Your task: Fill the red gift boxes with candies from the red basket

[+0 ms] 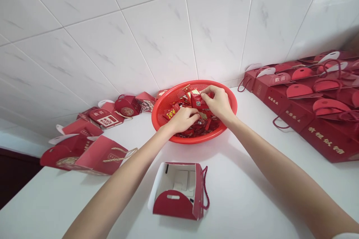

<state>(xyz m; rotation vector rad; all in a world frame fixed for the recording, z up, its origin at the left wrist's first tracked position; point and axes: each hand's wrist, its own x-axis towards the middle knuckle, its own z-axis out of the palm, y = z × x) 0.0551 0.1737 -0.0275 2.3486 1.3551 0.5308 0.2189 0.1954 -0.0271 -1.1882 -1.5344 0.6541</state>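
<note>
A red plastic basket (196, 139) with perforated sides stands against the wall, holding a heap of shiny red wrapped snack packets (187, 133). My right hand (217, 101) is over its right side, thumb and fingers pinching a red packet (196, 99) with a small square code on it. Lower in the basket, my left hand (183, 120) rests among the packets with its fingers curled; what they hold is hidden. In front of the basket sits an open red gift box (174, 206), white inside, with a cord handle on its right side.
Several red gift boxes (102, 157) with cord handles line the left side along the wall. At the right stand rows of more red gift boxes (305, 119), their rounded flaps up. A white tiled wall (157, 33) rises behind the white table (241, 198).
</note>
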